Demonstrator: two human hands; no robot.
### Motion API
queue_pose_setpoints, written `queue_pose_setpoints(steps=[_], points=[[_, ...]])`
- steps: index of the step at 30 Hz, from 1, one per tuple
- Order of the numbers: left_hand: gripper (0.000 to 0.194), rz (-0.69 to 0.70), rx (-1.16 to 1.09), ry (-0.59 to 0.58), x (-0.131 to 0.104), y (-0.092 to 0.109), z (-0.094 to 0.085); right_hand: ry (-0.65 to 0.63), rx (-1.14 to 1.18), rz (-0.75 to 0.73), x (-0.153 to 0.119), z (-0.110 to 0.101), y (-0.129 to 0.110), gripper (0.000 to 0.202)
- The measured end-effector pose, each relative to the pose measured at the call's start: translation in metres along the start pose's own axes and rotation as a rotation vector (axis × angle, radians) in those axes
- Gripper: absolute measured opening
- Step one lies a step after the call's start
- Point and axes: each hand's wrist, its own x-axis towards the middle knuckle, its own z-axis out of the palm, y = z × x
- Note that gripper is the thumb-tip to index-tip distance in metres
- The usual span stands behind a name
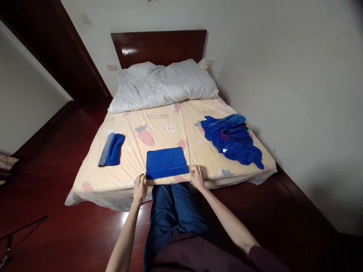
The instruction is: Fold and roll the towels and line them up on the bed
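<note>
A blue towel (165, 160) lies flat on the bed in front of me, with a narrow strip turned over along its near edge. My left hand (140, 188) has its fingers closed at the towel's near left corner. At the near right corner, my right hand (196, 176) pinches the edge with thumb and fingers. On the left side of the bed, a rolled grey towel (106, 150) and a rolled blue towel (115, 150) lie side by side. A crumpled pile of blue towels (234, 141) is heaped on the right, with a bit of dark purple cloth (225, 135) among it.
The bed (127, 177) has a yellow sheet printed with carrots and rabbits. A bunched white quilt (167, 83) lies below the dark wooden headboard (161, 45). A wall stands to the right. Dark red floor (70, 234) surrounds the bed, with a thin black stand (22, 228) at lower left.
</note>
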Motion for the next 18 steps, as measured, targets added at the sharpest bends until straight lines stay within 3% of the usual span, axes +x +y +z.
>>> queue_pose_setpoints(steps=[4,7,13,18], points=[[0.050,0.363,0.124,-0.156,0.007,0.011,0.010,-0.178,-0.127,-0.412,-0.008,-0.002,-0.015,0.053],[0.060,0.408,0.237,-0.219,0.017,0.021,0.025,-0.319,-0.211,-0.570,-0.004,0.011,-0.022,0.061],[0.062,0.268,0.279,-0.250,0.039,0.028,0.037,-0.356,-0.286,-0.450,0.022,0.036,-0.023,0.061],[0.061,0.238,0.232,-0.282,0.052,0.022,0.028,-0.367,-0.261,-0.429,0.035,0.034,-0.023,0.061]])
